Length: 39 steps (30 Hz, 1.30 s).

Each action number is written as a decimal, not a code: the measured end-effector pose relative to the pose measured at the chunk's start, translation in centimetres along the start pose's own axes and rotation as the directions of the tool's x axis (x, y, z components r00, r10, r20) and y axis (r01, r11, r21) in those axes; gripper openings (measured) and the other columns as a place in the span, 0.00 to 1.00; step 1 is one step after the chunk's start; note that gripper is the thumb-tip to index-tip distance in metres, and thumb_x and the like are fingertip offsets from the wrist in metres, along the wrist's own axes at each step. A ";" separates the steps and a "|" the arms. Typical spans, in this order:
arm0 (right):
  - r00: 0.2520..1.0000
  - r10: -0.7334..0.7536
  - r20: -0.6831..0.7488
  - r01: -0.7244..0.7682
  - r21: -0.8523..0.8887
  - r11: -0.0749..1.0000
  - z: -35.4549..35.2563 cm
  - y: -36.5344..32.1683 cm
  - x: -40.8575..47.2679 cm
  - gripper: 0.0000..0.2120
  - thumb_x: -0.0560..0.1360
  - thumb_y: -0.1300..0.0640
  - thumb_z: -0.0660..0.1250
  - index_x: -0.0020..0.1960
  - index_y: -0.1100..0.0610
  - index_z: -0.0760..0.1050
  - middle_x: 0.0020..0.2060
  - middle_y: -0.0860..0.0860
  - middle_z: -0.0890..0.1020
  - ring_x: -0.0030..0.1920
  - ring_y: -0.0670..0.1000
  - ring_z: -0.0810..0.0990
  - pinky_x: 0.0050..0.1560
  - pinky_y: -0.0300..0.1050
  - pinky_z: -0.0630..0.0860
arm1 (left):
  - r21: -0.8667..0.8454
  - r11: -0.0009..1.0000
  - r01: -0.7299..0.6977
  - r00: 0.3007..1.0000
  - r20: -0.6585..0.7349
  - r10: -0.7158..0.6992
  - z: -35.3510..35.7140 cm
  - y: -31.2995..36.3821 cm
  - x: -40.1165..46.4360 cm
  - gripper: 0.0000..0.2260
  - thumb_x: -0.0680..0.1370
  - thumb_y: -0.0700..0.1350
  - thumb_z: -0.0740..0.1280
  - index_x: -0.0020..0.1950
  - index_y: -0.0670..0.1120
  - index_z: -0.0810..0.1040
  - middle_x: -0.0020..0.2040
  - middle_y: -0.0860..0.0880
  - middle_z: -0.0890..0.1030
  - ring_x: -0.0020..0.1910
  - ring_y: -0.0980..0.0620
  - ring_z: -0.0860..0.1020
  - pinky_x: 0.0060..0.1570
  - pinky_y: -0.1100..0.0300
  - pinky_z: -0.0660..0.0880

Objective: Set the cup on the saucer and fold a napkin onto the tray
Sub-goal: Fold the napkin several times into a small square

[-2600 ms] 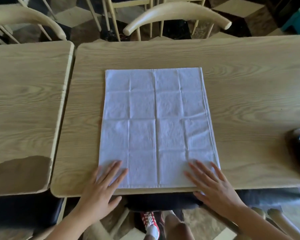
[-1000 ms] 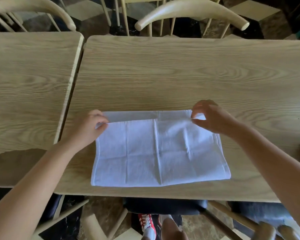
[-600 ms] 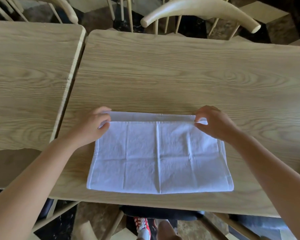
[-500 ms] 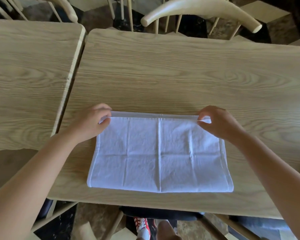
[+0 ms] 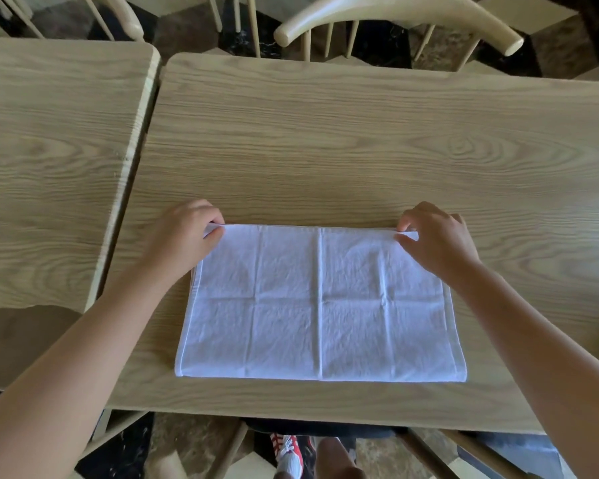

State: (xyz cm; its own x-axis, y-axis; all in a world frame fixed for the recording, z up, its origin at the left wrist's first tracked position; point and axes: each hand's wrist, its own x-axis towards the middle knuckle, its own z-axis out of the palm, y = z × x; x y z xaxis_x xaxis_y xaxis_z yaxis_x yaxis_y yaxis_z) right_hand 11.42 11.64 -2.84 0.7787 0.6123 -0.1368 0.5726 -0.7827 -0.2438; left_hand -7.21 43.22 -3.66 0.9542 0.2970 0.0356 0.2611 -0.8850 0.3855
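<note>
Near edge of the white napkin (image 5: 320,302) is the fold, sitting close to the table (image 5: 360,140) lip. At the far corners your left hand (image 5: 184,242) and right hand (image 5: 436,242) each pinch both layers. Let go unevenly and the top layer prob skews. No tray, cup or saucer in view btw.

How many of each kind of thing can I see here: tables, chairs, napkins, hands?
Tables: 2, the left table and the main table.
Chairs: 2, one and another.
Napkins: 1, the white napkin.
Hands: 2, left hand and right hand.
Total: 7.
</note>
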 end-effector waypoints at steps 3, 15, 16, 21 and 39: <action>0.999 0.006 -0.033 -0.006 -0.009 1.000 0.2 0.1 0.0 0.07 0.71 0.58 0.70 0.49 0.55 0.77 0.47 0.51 0.80 0.49 0.55 0.78 0.54 0.50 0.65 | 0.031 0.999 0.035 0.999 -0.035 -0.034 0.5 -0.1 -0.4 0.03 0.71 0.36 0.69 0.44 0.41 0.79 0.41 0.45 0.81 0.42 0.44 0.78 0.40 0.52 0.73; 0.989 -0.056 -0.136 0.054 -0.018 0.998 4.2 -5.3 -4.0 0.26 0.76 0.49 0.53 0.73 0.55 0.59 0.74 0.56 0.61 0.75 0.56 0.54 0.70 0.62 0.54 | 0.123 0.990 -0.075 0.997 -0.026 0.079 6.3 10.6 -2.8 0.24 0.80 0.48 0.52 0.75 0.45 0.56 0.76 0.48 0.56 0.75 0.48 0.54 0.69 0.37 0.51; 0.994 -0.071 -0.083 0.071 -0.004 0.997 5.2 -6.5 -4.6 0.26 0.77 0.50 0.51 0.74 0.55 0.57 0.75 0.55 0.59 0.75 0.55 0.51 0.71 0.62 0.51 | 0.135 0.985 -0.105 0.995 0.015 0.104 7.4 11.8 -3.0 0.23 0.79 0.48 0.51 0.75 0.46 0.57 0.76 0.48 0.59 0.74 0.48 0.56 0.69 0.36 0.53; 0.997 -0.065 -0.052 0.066 0.000 0.998 7.0 -5.8 -4.8 0.29 0.76 0.47 0.48 0.74 0.57 0.58 0.74 0.54 0.61 0.74 0.52 0.56 0.72 0.56 0.53 | 0.195 0.972 -0.134 0.985 0.130 0.109 8.8 10.9 -3.5 0.24 0.77 0.53 0.55 0.73 0.52 0.63 0.74 0.49 0.64 0.73 0.48 0.62 0.68 0.39 0.59; 0.981 0.102 -0.167 -0.105 -0.010 0.994 5.0 -5.8 -11.1 0.30 0.77 0.45 0.47 0.76 0.57 0.47 0.75 0.51 0.50 0.75 0.51 0.49 0.74 0.59 0.45 | 0.166 0.976 0.141 0.985 -0.125 -0.121 4.8 9.0 -9.4 0.27 0.79 0.55 0.47 0.76 0.48 0.47 0.77 0.48 0.51 0.76 0.51 0.49 0.71 0.43 0.41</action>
State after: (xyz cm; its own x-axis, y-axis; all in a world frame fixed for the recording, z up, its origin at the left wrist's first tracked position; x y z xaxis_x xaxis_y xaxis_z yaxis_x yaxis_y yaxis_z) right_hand -1.81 9.97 -4.75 0.8649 0.5019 0.0014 0.4900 -0.8439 -0.2185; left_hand -13.12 30.70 -4.93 0.8899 0.4443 0.1037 0.4135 -0.8815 0.2279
